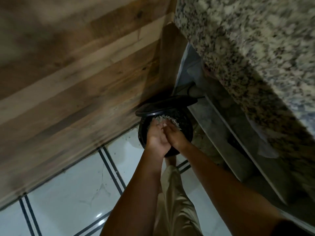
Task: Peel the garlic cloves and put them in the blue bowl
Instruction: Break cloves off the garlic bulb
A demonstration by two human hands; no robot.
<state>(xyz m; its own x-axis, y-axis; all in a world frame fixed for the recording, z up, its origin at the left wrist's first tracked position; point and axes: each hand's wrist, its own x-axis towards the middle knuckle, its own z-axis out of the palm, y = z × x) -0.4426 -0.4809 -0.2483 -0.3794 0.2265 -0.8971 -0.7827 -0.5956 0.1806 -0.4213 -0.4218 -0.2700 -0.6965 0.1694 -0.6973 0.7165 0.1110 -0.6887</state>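
My left hand [156, 139] and right hand [176, 136] meet at frame centre, fingers loose, shedding garlic skins [162, 120] over the black bin [185, 121]. Flakes this light could drift onto the tiles [76, 184]. Cloves and blue bowl are out of view.

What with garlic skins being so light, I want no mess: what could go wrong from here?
1. The pale skins are cupped between the left hand and right hand over the black bin. Some may drift past its rim onto the tiled floor.
2. The raised lid hangs just above both hands and might drop on them.
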